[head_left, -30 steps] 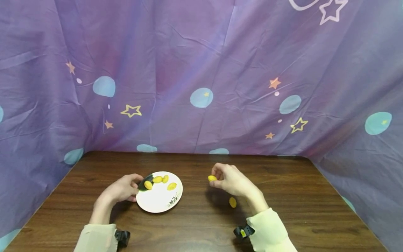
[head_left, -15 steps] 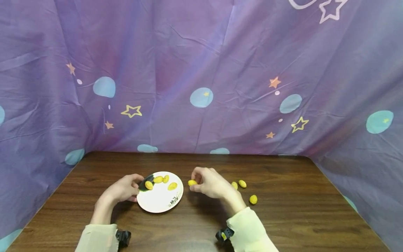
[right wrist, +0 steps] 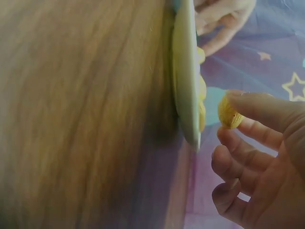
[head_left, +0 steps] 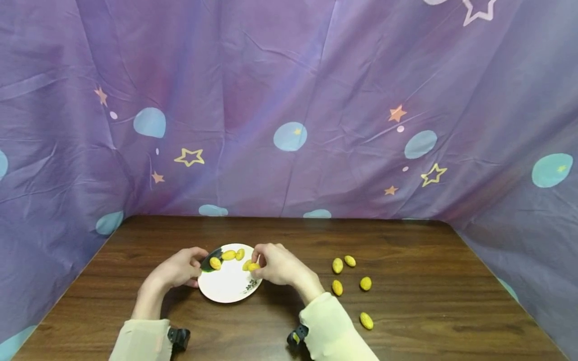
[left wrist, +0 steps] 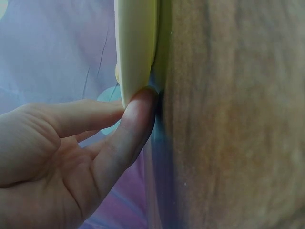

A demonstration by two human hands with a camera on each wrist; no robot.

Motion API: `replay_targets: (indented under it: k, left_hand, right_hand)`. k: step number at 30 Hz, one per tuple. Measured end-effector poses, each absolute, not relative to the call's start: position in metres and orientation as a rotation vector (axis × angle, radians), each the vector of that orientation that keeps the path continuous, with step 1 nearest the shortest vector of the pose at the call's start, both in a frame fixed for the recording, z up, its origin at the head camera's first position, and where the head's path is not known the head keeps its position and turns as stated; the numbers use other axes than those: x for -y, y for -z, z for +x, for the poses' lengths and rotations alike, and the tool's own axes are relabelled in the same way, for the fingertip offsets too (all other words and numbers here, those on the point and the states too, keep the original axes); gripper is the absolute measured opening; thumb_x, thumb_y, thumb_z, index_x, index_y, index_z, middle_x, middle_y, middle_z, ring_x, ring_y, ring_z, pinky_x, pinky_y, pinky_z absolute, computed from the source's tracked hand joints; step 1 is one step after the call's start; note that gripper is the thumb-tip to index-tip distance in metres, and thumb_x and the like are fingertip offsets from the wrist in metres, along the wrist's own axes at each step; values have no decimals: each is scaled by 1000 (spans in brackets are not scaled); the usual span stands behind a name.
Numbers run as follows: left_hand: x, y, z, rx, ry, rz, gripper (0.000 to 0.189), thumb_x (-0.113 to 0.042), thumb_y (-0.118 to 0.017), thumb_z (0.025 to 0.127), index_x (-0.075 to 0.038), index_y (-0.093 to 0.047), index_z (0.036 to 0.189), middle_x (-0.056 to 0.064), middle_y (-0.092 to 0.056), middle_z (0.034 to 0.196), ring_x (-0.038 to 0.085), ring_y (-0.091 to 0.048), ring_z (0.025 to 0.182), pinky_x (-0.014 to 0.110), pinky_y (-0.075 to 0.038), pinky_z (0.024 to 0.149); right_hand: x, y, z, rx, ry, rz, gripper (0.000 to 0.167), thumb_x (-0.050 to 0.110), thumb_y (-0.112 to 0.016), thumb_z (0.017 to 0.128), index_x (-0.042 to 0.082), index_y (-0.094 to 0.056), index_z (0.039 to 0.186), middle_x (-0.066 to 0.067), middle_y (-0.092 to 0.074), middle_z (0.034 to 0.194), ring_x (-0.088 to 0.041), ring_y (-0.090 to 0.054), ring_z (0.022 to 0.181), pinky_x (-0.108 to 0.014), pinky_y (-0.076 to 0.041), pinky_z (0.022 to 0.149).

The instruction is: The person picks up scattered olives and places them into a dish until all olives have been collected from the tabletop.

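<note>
My left hand pinches the left rim of a round white plate, which has a dark green leaf pattern and a small floral print. In the left wrist view, the plate's edge sits between thumb and finger. Several small yellow oval fruits lie on the plate. Over its right side, my right hand holds another yellow oval fruit between thumb and fingertips. The right wrist view shows this held fruit, rough-skinned, apart from the plate's rim.
Several more yellow fruits are scattered on the brown wooden table to the right of my right forearm. A purple cloth with stars and blue blobs hangs behind the table and along its sides.
My right hand has moved left from the table to over the plate's right side, carrying the yellow fruit. Its forearm has uncovered more fruits on the table. My left hand stays at the plate.
</note>
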State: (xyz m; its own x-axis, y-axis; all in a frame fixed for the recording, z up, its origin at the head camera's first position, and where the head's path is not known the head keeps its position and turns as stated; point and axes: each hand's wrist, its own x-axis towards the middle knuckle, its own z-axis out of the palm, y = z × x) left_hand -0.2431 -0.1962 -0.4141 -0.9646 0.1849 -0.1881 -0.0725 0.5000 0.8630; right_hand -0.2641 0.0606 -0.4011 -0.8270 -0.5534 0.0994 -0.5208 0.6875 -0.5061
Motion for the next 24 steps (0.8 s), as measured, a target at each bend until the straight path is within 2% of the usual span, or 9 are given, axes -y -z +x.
replay_targets:
  k: [8,14,24]
  left_hand:
    - [196,415,-242,-2479,-1484,113,53,16,-50,77,17,-42,130,19,-51,89,21,-56,68,31,-57,61]
    - [196,415,-243,-2492,-1459,96,54,16,-51,78,16,-43,131,19,-51,90,21,-56,70,32,-57,61]
    - [196,415,-244,-2498,-1449,75,54,16,-50,78,15,-44,131,18,-51,89,21,-56,69,31,-57,61]
  right_hand:
    - [-42,405,-264,-2888,537,-850,17,25,-81,76,22,-66,85,10,-54,69,-9,-51,68,-28,-44,58]
    - [-39,408,-265,-2918,451,-828,14,23,-78,74,23,-69,85,11,-54,75,-10,-52,70,-31,-46,59]
    - [-39,409,-264,-2920,444,-793,19,27,-81,74,23,-70,89,12,-56,77,-10,-53,72,-32,-48,62]
